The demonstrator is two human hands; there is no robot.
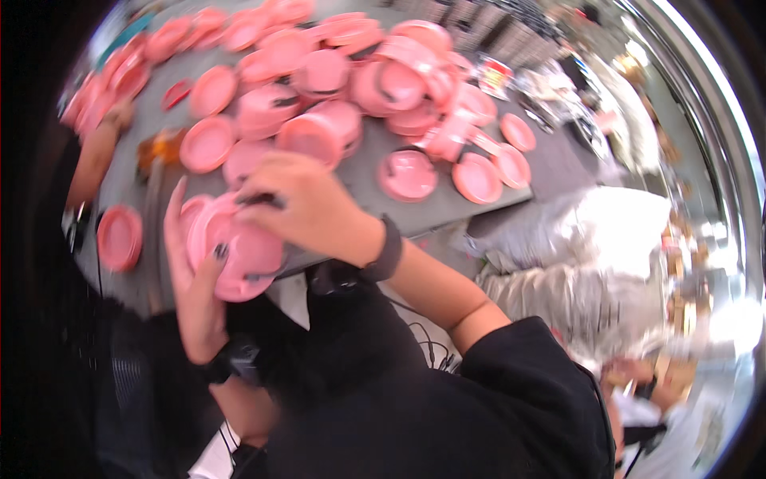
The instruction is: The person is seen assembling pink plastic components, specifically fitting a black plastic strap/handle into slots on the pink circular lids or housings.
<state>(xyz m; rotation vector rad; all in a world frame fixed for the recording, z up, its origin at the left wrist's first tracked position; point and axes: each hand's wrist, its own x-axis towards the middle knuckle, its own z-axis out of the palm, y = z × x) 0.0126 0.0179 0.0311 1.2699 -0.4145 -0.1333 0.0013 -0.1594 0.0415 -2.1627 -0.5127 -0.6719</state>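
Note:
My left hand [195, 275] holds a small stack of round pink plastic lids [239, 255] from below, thumb on its face. My right hand [307, 203] comes over the top of the same stack, fingers curled on its upper edge. A dark band sits on each wrist. Both hands are at the near edge of a grey table [359, 172]. The picture is blurred by motion.
Many pink lids [319, 88] lie loose and in piles across the table. One pink lid [120, 237] lies at the left edge. Another person's arm [96, 156] reaches in at far left. White sacks [590, 247] stand on the floor to the right.

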